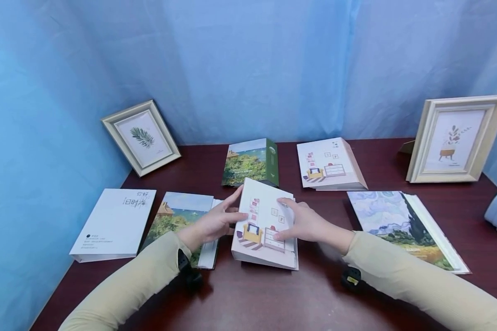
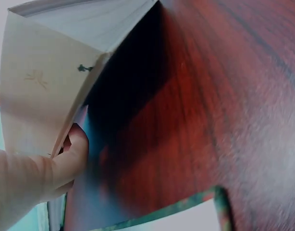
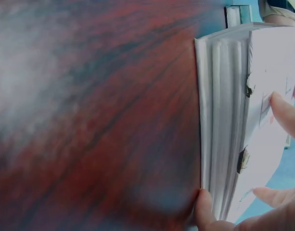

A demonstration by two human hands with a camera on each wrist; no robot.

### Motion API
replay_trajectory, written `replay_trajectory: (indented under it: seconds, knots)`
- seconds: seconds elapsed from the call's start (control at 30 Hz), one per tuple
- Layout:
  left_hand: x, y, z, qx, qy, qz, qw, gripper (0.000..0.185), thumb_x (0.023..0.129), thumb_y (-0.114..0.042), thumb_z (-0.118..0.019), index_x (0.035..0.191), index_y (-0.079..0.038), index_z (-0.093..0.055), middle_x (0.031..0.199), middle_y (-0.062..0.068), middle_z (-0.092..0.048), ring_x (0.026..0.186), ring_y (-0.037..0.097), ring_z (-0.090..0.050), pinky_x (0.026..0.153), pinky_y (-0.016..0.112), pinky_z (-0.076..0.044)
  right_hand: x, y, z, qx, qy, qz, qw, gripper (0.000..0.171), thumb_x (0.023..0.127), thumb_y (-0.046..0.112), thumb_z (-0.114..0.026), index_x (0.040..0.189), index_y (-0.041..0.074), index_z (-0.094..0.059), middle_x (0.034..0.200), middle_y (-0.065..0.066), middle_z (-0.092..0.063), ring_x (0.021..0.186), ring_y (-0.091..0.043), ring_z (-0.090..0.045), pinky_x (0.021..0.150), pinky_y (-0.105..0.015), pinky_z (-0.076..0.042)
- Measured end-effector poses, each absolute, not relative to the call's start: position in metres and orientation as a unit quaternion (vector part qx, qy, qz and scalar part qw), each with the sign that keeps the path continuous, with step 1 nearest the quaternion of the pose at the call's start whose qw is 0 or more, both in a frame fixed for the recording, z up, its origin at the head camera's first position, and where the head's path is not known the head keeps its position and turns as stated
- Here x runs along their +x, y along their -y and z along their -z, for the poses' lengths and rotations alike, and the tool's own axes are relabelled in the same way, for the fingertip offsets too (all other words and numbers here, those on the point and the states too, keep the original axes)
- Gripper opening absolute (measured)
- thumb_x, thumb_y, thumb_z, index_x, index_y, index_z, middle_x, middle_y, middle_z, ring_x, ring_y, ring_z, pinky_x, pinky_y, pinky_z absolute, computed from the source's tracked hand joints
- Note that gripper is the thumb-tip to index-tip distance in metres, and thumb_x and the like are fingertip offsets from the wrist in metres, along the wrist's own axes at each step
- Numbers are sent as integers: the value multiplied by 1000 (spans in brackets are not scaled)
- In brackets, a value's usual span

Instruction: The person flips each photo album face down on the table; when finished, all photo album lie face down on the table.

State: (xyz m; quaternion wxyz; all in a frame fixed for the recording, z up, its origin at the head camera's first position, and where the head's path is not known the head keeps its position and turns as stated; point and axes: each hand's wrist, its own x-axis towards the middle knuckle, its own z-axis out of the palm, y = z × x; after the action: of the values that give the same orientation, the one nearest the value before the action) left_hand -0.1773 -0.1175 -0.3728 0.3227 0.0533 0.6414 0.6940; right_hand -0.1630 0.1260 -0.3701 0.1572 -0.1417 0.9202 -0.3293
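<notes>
A white photo album [image 1: 258, 218] with a drawn yellow armchair and dresser on its cover is held tilted in both hands at the middle of the table. The left hand [image 1: 215, 223] grips its spine side, thumb on the cover and fingers behind. From the opposite side, the right hand [image 1: 308, 223] holds it with fingers spread over the cover. In the left wrist view, the left hand [image 2: 46, 173] wraps the lower edge of the pale spine [image 2: 46, 96]. The right wrist view shows page edges [image 3: 224, 120] and two dark, worn spots along the cover's edge.
Left of the hands lie a landscape album [image 1: 176, 216] and a white album [image 1: 113, 225]. Behind are a green-spined album [image 1: 248, 161] and another armchair album [image 1: 331, 165]. A cypress-painting album [image 1: 401, 225] lies right. Picture frames [image 1: 142, 138] stand at both back corners.
</notes>
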Motion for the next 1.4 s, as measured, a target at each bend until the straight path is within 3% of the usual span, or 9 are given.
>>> replay_trajectory:
  seconds: [0.37, 0.6, 0.9, 1.07, 1.23, 1.4]
  knots:
    - [-182, 131, 356, 62, -690, -656, 300, 80, 95, -13, -54, 151, -41, -5, 135, 23, -31, 109, 27, -53, 79, 38, -53, -170, -113, 375, -157, -903, 369, 154, 95, 72, 34, -82, 147, 5, -31, 133, -28, -44, 119, -36, -45, 97, -48, -40]
    - [-182, 134, 342, 83, -730, -615, 287, 78, 96, -17, -54, 151, -42, -5, 133, 22, -32, 115, 31, -49, 83, 42, -52, -174, -108, 376, -178, -888, 393, 157, 95, 75, 32, -81, 149, 7, -27, 135, -27, -43, 119, -34, -45, 98, -49, -39]
    - [-182, 133, 330, 96, -751, -589, 282, 76, 97, -19, -53, 151, -41, -5, 128, 21, -36, 109, 28, -50, 79, 37, -53, -171, -101, 367, -161, -919, 328, 148, 97, 74, 42, -79, 151, 15, -27, 150, -29, -20, 131, -49, -23, 100, -59, -35]
    - [-180, 127, 325, 107, -758, -581, 275, 75, 97, -23, -54, 151, -41, -5, 128, 20, -39, 108, 26, -51, 79, 35, -50, -171, -103, 359, -188, -914, 335, 129, 96, 73, 38, -81, 150, 13, -29, 147, -26, -29, 125, -42, -33, 97, -52, -40]
    - [-178, 119, 320, 124, -754, -585, 272, 73, 99, -24, -50, 152, -38, -3, 130, 22, -38, 116, 33, -50, 84, 39, -52, -173, -108, 351, -214, -865, 420, 170, 94, 77, 30, -80, 151, 12, -25, 144, -22, -34, 117, -37, -48, 90, -44, -48]
    - [-174, 111, 319, 146, -745, -593, 270, 69, 101, -28, -44, 151, -41, 0, 144, 20, -28, 127, 38, -44, 90, 46, -48, -173, -114, 342, -163, -772, 561, 248, 80, 88, 23, -67, 152, 15, -20, 149, -24, -25, 127, -43, -43, 89, -46, -51]
